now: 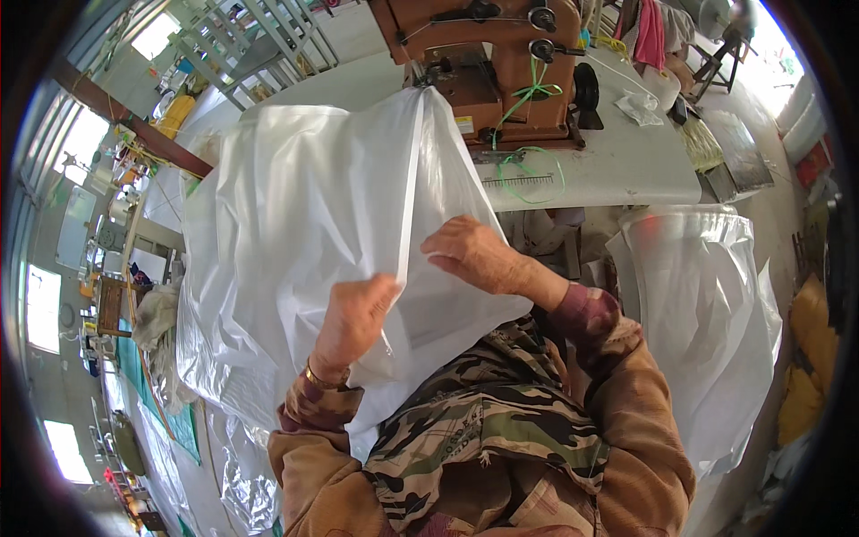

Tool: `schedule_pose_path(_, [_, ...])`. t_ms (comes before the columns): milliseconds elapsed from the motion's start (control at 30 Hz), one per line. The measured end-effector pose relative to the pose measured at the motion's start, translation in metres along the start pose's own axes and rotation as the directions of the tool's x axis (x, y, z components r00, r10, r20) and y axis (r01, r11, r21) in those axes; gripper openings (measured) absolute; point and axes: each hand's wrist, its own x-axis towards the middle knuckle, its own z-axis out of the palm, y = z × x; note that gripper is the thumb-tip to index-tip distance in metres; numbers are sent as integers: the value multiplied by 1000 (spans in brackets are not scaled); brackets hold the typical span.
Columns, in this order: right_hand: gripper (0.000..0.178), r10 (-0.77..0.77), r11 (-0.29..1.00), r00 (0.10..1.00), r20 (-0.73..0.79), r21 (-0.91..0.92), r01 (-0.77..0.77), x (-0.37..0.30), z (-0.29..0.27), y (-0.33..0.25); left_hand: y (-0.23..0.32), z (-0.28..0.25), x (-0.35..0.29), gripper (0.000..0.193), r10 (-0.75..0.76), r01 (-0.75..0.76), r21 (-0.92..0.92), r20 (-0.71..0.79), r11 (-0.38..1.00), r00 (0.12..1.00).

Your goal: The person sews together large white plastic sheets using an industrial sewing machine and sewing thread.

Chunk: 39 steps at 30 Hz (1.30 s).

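In the centre of the frame, my left hand (354, 320) pinches the pale edge of the plastic sheet (295, 197), while my right hand (472, 255) curls over it, though I cannot tell whether those fingers grip. It looks light, limp and slippery, best held by that folded edge. The edge, its long line, points up to the sewing machine (528, 116) at upper centre.

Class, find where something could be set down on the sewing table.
Bare tabletop lies right of the sewing machine, nearer than the clear bag; another strip lies beyond the white sheet. It's crowded front left, under the sheet.
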Motion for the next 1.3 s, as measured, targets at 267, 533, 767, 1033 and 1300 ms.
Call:
schedule_pose_path(267, [40, -100, 972, 988, -119, -222, 71, 19, -32, 4, -1, 24, 20, 12, 260, -295, 117, 251, 948, 933])
schedule_pose_path(533, [21, -176, 947, 975, -137, -293, 129, 4, 5, -30, -13, 25, 72, 26, -85, 53, -221, -140, 974, 986])
schedule_pose_path(767, [29, -108, 992, 953, -282, -99, 83, -13, 8, -37, -28, 44, 100, 31, -88, 88, -17, -55, 996, 995])
schedule_pose_path(1033, [23, 299, 879, 838, -456, -211, -428, -41, 7, -25, -37, 64, 104, 27, -96, 90, -171, -24, 981, 995])
schedule_pose_path(1300, [19, 497, 804, 771, -398, -123, -582, -41, 23, -22, -42, 73, 95, 28, -172, 153, -232, -67, 961, 983])
